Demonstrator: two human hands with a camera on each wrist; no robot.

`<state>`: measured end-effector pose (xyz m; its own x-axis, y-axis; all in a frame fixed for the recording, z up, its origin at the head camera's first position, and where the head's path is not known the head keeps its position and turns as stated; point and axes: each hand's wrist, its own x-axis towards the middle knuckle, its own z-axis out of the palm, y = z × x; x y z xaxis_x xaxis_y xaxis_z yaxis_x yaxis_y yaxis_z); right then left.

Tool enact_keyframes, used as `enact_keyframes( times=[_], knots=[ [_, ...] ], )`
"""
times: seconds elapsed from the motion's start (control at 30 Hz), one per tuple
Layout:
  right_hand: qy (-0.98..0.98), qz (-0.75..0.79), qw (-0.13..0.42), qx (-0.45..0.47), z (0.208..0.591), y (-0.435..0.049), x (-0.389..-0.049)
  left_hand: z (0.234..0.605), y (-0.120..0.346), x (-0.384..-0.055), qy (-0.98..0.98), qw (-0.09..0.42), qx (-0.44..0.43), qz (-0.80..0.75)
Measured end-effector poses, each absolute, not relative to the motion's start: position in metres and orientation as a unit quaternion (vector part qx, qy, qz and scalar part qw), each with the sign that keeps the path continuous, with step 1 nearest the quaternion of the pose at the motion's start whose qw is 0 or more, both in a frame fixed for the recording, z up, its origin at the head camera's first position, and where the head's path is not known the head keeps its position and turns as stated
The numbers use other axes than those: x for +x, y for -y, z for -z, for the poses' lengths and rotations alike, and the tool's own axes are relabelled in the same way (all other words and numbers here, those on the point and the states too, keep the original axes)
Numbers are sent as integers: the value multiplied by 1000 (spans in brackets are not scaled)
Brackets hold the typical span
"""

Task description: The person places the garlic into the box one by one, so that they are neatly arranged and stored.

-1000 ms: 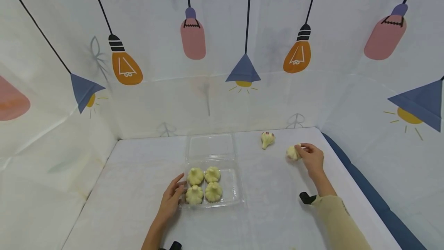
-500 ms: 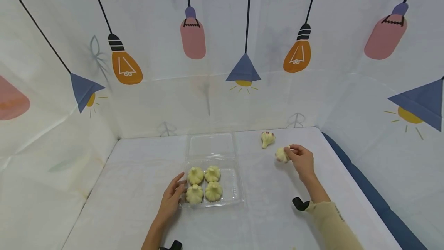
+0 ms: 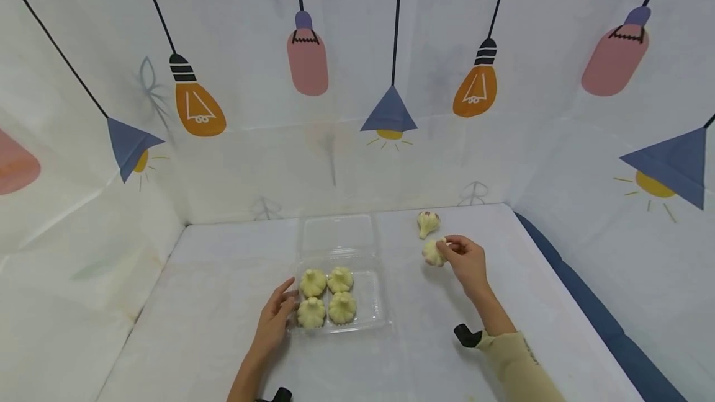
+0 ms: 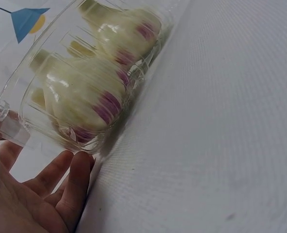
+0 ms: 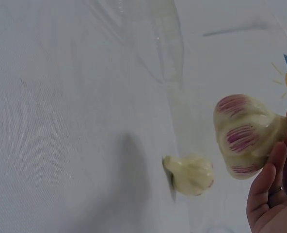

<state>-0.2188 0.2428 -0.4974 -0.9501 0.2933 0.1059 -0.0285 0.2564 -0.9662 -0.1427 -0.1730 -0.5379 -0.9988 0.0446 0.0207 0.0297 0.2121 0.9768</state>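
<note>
plastic box [image 3: 365, 296] of four garlic bulbs [image 3: 342, 308], loose left fingers [image 4: 78, 182] against it, right fingers [image 5: 263, 188] round another bulb [image 5: 241, 136]

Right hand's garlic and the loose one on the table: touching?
Apart. Right wrist view: white background shows between the held garlic and the loose garlic.

From the held garlic bulb [image 3: 433, 254], an open strip of white table [image 3: 406, 303] is left toward 8 o'clock, up to the clear box [image 3: 370, 296]. At 12 o'clock, passage is blocked by the loose bulb [image 3: 428, 224]. The box's 9 o'clock side is obstructed by the left hand [image 3: 272, 321]; inside, room is left toward 3 o'clock, beside four bulbs [image 3: 342, 308].
</note>
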Motion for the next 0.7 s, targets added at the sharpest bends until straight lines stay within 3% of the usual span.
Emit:
enact_keyframes(
  times=[0.17, 0.4, 0.7],
  knots=[
    [775, -613, 137, -76, 497, -231, -219, 529, 173, -141, -779, 5, 36, -625],
    [774, -617, 133, -51, 495, -213, -220, 560, 180, -152, -771, 6, 20, -637],
    [774, -620, 127, -19, 482, -185, -214, 559, 180, -150, -772, 9, 16, -635]
  ],
)
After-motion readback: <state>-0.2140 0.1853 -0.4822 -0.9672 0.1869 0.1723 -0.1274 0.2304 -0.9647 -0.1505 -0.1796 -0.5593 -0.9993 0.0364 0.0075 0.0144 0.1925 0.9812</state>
